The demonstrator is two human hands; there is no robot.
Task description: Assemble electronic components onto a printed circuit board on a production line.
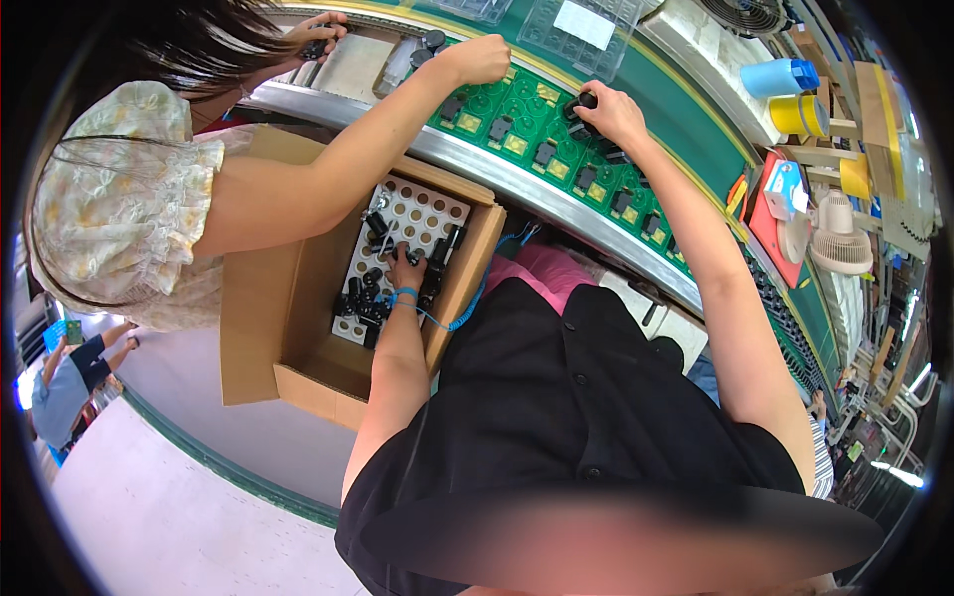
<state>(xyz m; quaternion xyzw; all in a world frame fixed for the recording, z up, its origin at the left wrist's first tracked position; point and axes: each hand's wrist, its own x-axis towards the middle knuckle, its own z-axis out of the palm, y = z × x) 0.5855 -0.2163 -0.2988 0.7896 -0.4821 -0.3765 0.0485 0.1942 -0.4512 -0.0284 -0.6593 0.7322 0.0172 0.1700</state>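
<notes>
My left hand (405,270) reaches down into an open cardboard box (298,328) and closes on small black cylindrical parts (368,293) lying on a white perforated tray (417,214). A blue coiled wrist strap (402,295) circles that wrist. My right hand (608,111) is stretched out over a green circuit board panel (542,139) on the conveyor and holds a black cylindrical part (586,100) against the board. Several black parts stand on the panel in rows.
A co-worker in a pale floral top stands at my left; one hand (479,58) is over the green panel, the other (318,35) is further back. Clear plastic trays (581,30), blue and yellow cups (795,94) and a small fan (840,243) lie beyond the belt.
</notes>
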